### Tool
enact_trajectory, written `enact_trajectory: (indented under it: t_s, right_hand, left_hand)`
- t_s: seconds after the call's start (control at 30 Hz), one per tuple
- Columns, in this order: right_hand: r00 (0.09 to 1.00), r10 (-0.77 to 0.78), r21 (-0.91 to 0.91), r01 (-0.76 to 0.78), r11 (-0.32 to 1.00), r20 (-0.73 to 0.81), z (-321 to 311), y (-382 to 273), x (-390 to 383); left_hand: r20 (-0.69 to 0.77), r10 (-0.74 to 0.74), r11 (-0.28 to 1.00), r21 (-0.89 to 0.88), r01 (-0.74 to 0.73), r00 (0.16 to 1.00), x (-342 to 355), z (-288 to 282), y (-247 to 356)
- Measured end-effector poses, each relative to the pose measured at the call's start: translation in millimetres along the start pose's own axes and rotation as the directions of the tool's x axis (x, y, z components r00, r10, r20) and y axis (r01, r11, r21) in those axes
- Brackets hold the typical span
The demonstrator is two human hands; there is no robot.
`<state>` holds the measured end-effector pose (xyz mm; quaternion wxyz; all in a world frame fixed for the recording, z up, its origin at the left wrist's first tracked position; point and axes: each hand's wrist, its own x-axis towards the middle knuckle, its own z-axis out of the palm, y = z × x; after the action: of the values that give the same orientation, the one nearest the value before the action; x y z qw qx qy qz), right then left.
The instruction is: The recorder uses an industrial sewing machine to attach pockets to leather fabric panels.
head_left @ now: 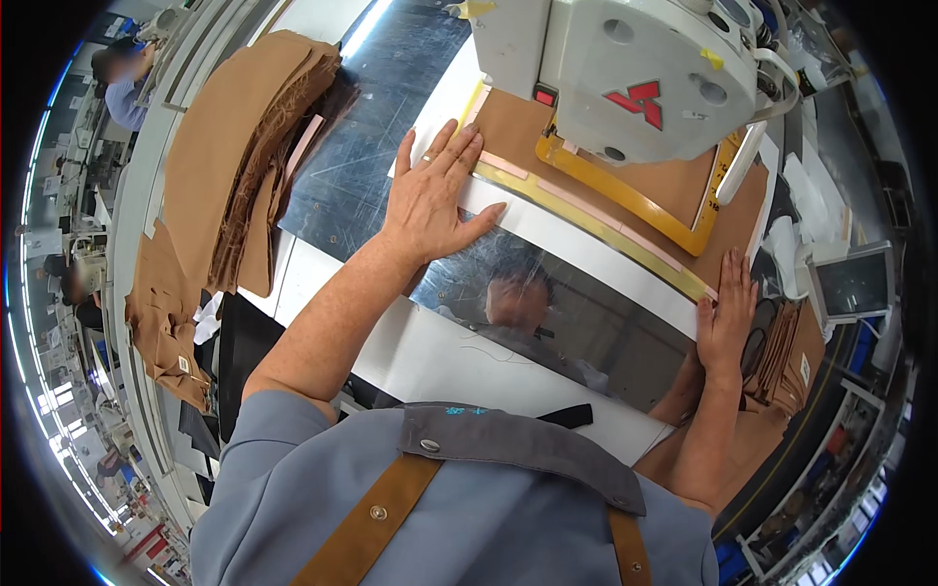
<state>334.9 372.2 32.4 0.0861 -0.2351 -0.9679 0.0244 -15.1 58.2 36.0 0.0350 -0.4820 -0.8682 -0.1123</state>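
Note:
Under the machine head lies a brown fabric panel (508,127), its near edge lined with a pale pink strip (596,210) and a yellow strip (586,223). My left hand (435,200) rests flat near the panel's left end, fingers spread, fingertips at the fabric edge and thumb pointing right over the white sheet (547,225). At the panel's near right corner lies my right hand (725,317), palm down, fingers stretched away from me. Neither hand grips anything. A yellow clamp frame (625,203) sits on the panel between the hands, below the grey-white sewing machine head (645,78).
Brown fabric pieces (220,146) are stacked on the left, with more brown pieces (166,308) below them. Further folded brown pieces (787,356) lie at right, near a small screen (853,285). A shiny metal plate (576,322) reflects light before me. Another person (122,83) sits far left.

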Motion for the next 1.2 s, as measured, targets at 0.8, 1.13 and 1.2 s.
enact_trajectory:
  t_s: [0.8,1.13,1.2]
  right_hand:
    - [1.000,0.004,0.082,-0.004,0.997,0.000,-11.6,-31.6,-25.4]
    - [0.989,0.057,0.095,-0.044,0.994,-0.136,-12.5,-30.2,-36.2]
    - [0.984,0.065,0.043,-0.059,0.997,-0.165,-13.0,-26.8,-38.8]
  left_hand:
    - [-0.096,0.109,0.994,0.030,-0.106,0.989,2.2,-3.7,3.3]
    - [-0.126,0.162,0.987,0.035,-0.159,0.979,4.1,1.5,6.4]
    - [-0.077,0.155,0.987,0.058,-0.151,0.985,5.9,4.7,3.5]
